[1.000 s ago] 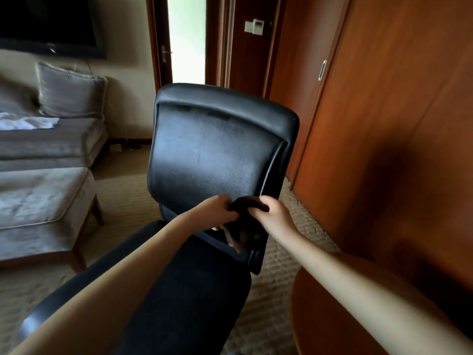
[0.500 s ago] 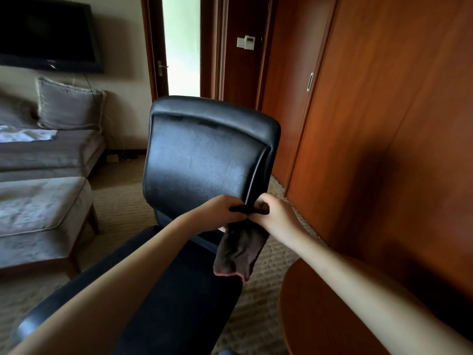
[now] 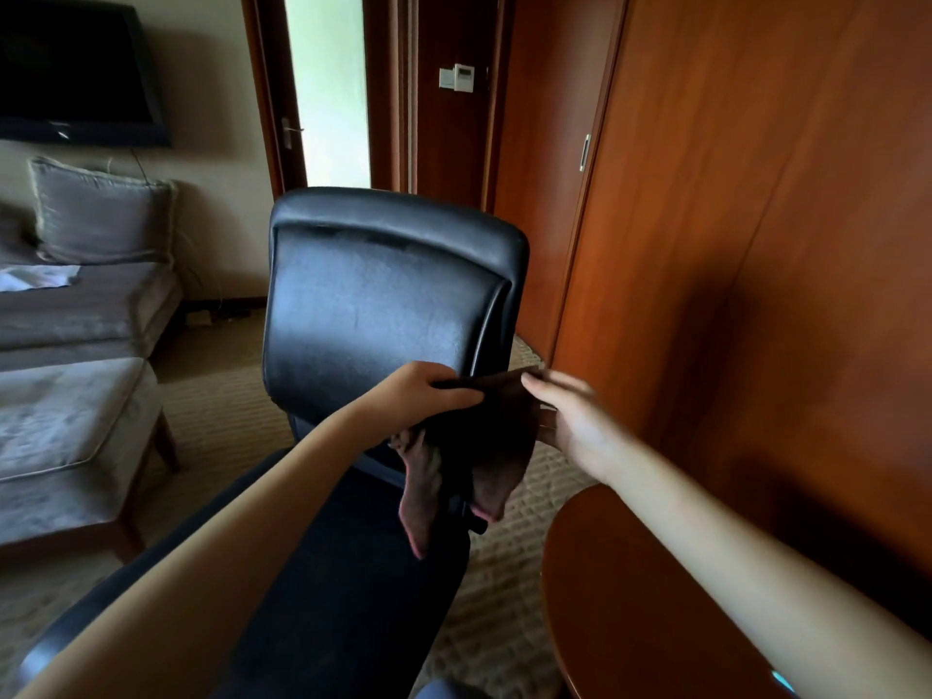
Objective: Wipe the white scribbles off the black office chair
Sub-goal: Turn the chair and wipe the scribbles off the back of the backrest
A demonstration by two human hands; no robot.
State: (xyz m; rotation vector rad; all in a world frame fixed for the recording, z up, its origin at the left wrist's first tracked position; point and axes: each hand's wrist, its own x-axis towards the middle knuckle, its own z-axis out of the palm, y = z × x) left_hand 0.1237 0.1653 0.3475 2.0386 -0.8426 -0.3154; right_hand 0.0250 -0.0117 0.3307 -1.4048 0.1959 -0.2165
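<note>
Cloth (image 3: 486, 446) hangs pinched between left hand (image 3: 421, 393) and right hand (image 3: 577, 423), before chair (image 3: 373, 305).

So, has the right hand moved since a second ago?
Yes. The right hand has slid rightward, off the chair back's right edge, stretching the cloth away from the left hand.

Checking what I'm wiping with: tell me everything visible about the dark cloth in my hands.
The dark brown cloth, soft and towel-like with paler pinkish edges, hangs in folds, two corners pointing down. The left hand grips its top edge; the right hand touches its right side, grip blurred. It is held before the lower right backrest corner of the black leather-look office chair, above the seat.
</note>
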